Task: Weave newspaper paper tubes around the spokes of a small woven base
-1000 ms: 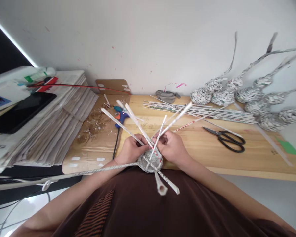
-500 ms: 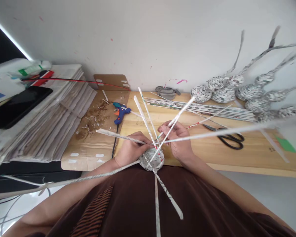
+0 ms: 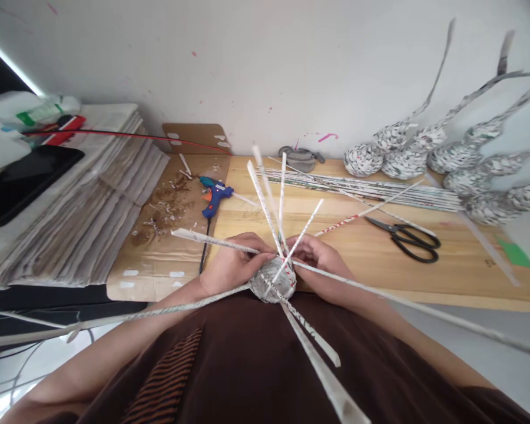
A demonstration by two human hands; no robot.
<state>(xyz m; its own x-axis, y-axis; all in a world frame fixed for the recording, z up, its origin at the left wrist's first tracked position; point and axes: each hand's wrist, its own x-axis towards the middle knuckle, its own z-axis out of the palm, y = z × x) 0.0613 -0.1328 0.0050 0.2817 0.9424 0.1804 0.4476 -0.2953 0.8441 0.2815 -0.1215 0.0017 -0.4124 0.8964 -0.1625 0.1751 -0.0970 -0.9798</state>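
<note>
A small woven ball of rolled newspaper [image 3: 272, 282] sits at my lap against the table's front edge, with several paper rods [image 3: 265, 203] sticking out of it in all directions. My left hand [image 3: 232, 265] is closed around the ball's left side. My right hand [image 3: 320, 259] is closed on its right side, fingers pinched on a long paper rod [image 3: 406, 303] that runs out low to the right.
On the wooden table [image 3: 424, 271] lie black scissors [image 3: 408, 238], a blue glue gun [image 3: 216, 194], a bundle of paper rods [image 3: 366, 191] and several finished woven balls with long stems [image 3: 424, 156] at the back right. A newspaper stack [image 3: 79, 200] stands left.
My right hand came back down to the ball and swung the long rod from level on the right to low across my right forearm. The upright rods shifted.
</note>
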